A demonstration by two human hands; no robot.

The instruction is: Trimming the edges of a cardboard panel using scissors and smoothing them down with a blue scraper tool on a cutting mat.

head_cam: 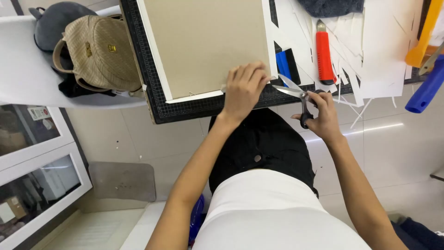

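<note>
While the left hand [243,90] presses flat, fingers spread, on the near right corner of the brown board [203,44], the right hand [322,113] grips the scissors [296,95] by the black handles, blades parted and tips pointing at that same corner. Board lies on the black cutting mat [185,109] at the near edge of the bench, white border strip showing along its left and near sides. Judging by the state: blades look open right at the corner's edge, no cut visible in the board itself, so trimming here looks just starting or mid-snip; can't tell if the blades touch the strip. White paper offcuts [365,60] piled to the right suggest a fair amount of cutting is already done. Red utility knife [324,53] and blue squeegee [283,65] sit idle beside the board. Woven beige backpack [99,53] rests off to the left, well apart.
</note>
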